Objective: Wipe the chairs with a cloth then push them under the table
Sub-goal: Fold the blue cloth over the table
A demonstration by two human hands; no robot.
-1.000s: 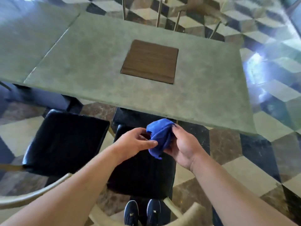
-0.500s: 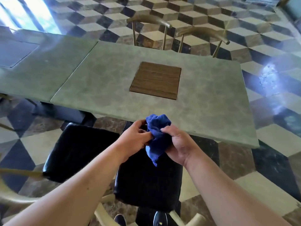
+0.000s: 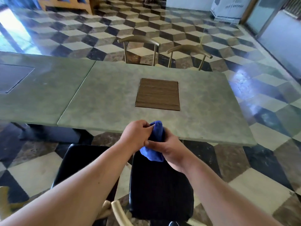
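Chairs wait pulled out on the near side of the table (image 3: 114,103): the near right chair (image 3: 161,190) sits directly below the hands, and the near left chair (image 3: 81,160) stands just beside it. Both black seats are clear of the tabletop's edge. The blue cloth (image 3: 157,132) is held in the air above the near right chair, bunched between both hands. The left hand (image 3: 136,136) pinches its upper fold, and the right hand (image 3: 171,150) is curled around the middle, with a loose end hanging below.

The likely trouble is the wad itself. Pressed down this crumpled, it would touch only a narrow strip of cushion and leave patches unwiped. If one hand lets go carelessly, the dangling end could drag the cloth to the floor.

Compared with half a second ago, the hands overlap more closely and the cloth is squeezed tighter, with less of it showing. The view has also lifted, so two far chairs (image 3: 138,39) and much more floor appear.
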